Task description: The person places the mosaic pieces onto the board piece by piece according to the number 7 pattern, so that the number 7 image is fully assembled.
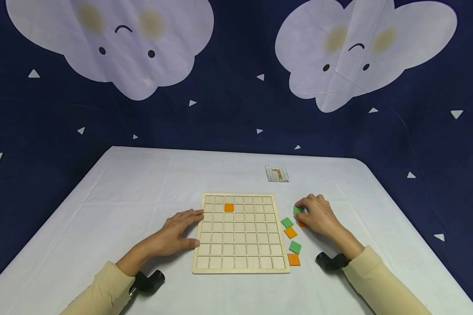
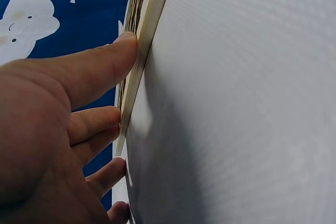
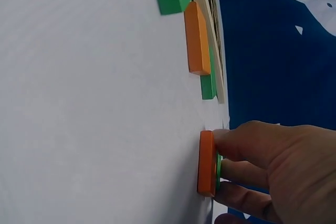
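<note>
The left hand (image 1: 172, 235) is spread wide and touches the left edge of the wooden grid board (image 1: 240, 250), low in the middle of the head view. One orange tile (image 1: 229, 207) sits near the board's top. To the right, the right hand (image 1: 319, 215) pinches a green tile (image 1: 297, 210).

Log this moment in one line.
left hand touches left edge of grid board | right hand pinches green tile | orange tile on board

sleeves (image 1: 382, 280): beige, reaching wrists | wrist cameras (image 1: 149, 282): black, rounded, one each
</note>
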{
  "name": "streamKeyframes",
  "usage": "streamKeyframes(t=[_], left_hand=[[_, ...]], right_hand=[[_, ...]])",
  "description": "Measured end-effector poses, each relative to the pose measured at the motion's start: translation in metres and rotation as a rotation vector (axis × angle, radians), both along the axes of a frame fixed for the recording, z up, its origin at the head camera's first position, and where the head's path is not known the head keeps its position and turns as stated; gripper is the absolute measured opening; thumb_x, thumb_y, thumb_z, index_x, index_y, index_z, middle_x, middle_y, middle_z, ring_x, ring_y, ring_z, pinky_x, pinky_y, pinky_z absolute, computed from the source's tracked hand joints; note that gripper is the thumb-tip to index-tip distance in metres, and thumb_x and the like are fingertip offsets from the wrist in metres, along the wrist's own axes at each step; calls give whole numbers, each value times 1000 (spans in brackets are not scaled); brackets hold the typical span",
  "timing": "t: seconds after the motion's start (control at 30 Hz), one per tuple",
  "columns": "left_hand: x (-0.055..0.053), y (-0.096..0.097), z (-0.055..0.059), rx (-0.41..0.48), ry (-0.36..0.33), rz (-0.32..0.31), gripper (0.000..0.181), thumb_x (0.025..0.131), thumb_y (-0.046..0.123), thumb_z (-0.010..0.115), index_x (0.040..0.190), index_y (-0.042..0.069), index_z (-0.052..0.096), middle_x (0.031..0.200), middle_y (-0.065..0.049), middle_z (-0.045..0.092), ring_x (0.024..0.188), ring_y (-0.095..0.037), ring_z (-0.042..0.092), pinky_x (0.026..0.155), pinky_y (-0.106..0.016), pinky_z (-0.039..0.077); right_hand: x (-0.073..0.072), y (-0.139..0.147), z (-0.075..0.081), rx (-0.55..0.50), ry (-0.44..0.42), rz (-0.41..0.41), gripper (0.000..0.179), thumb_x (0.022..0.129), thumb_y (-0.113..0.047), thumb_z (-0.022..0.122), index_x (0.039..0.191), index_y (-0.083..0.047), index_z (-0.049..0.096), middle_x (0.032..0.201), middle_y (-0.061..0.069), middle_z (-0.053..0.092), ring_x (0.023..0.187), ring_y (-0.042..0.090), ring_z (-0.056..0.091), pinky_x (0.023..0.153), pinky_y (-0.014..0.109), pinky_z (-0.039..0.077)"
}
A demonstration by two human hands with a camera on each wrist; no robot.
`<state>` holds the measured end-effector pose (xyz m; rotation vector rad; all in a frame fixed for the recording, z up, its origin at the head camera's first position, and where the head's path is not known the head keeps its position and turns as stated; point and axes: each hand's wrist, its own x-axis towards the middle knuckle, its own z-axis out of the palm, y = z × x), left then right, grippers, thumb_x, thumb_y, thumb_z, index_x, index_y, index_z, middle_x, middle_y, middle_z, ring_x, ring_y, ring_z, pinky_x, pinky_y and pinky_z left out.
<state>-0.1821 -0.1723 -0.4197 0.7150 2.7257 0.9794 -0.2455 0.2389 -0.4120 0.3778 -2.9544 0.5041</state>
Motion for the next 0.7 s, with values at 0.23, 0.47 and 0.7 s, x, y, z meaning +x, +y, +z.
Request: streamKeyframes(t=[0.23,0.47,0.7], left_hand=[[0,0,1,3,-3,2,68,83,26,71,141,5,42,153,-9,33,143,-39,21,110,-64,13],[0,1,1,-3,1,10,68,82,26,71,140,5,42,153,-8,34,143,-39,21,110,-63,15],[0,1,0,-6,-5,15,68,83,26,71,141,6,42,153,-8,33,143,-39,21,111,-63,14]], right_hand=[[1,3,-1,3,-9,-9,29,78,-20,70,102,-4,70,97,11,65,87,26,50,78,42,37],[0,6,-2,-3,-1,-4,25,78,-17,71,100,-5,71,94,10,65,84,24,49,75,41,37],[1,4,-1,-14,5,11,25,78,-17,71,99,-4,71,93,9,65,84,24,47,76,38,35]])
